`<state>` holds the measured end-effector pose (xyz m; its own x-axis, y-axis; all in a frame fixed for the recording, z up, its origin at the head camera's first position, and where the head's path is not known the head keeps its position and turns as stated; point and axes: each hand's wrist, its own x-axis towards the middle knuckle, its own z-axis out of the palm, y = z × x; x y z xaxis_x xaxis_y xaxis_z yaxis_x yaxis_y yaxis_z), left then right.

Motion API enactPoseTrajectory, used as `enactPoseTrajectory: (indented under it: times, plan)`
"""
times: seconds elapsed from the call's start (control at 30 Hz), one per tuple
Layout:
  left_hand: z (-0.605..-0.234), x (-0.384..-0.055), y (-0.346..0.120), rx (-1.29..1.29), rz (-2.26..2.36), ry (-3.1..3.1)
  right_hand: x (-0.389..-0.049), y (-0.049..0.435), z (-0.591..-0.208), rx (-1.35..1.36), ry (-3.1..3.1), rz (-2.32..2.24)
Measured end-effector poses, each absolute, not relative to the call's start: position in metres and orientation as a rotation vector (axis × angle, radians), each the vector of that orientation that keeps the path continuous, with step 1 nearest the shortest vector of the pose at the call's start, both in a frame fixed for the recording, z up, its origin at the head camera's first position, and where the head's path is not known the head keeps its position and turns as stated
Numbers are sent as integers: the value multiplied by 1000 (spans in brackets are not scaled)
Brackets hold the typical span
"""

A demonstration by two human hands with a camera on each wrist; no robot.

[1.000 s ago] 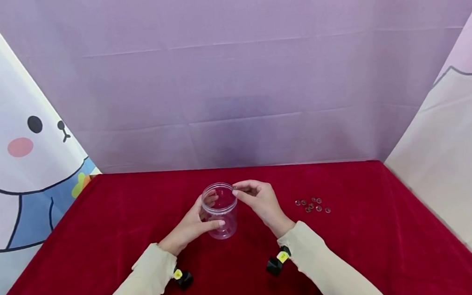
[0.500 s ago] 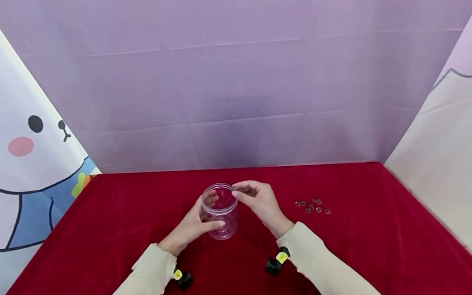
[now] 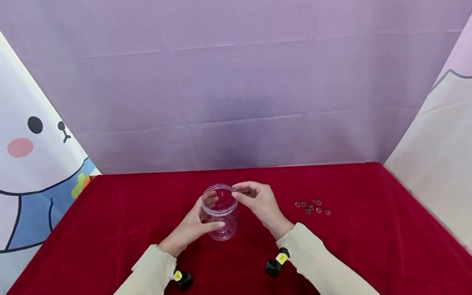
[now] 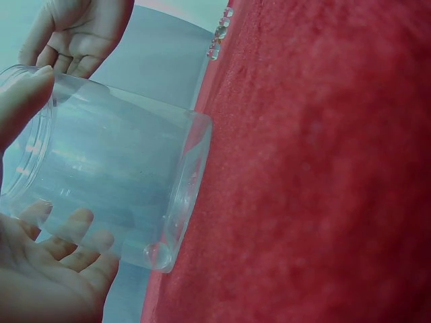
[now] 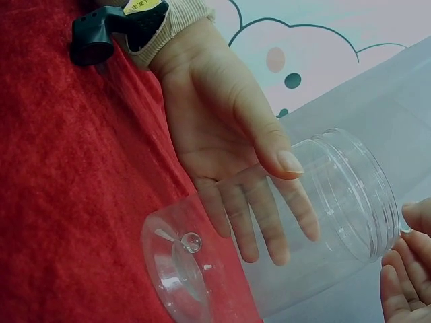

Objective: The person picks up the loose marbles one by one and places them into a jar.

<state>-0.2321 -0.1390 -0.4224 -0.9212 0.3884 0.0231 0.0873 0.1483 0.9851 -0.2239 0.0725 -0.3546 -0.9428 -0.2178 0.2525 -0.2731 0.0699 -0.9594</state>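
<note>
My left hand (image 3: 192, 226) grips a clear plastic jar (image 3: 223, 233), thumb on the near side and fingers round the far side. The jar is roughly upright with its mouth uncovered. A round clear glass bead (image 5: 191, 242) lies inside at the bottom; the left wrist view shows this bead (image 4: 158, 256) too. At the right side of the jar's rim, my right hand (image 3: 261, 202) pinches a small clear bead (image 5: 405, 228) between thumb and fingers. Most of that bead is hidden by the fingertips. Several loose glass beads (image 3: 311, 207) lie to the right of my right hand.
Red velvety cloth (image 3: 114, 252) covers the table. A plain purple curtain (image 3: 229, 73) hangs behind the far edge, with a printed cartoon curtain (image 3: 24, 184) on the left and a pale one (image 3: 463, 146) on the right. A black wrist camera (image 3: 273, 267) sits below the right sleeve.
</note>
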Motion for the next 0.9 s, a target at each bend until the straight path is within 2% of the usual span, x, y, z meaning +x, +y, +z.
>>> enactPoseTrajectory:
  times: [0.9]
  plan:
    - [-426, -234, -142, 467, 1851, 2188, -226, 84, -359, 465, -2287, 2041]
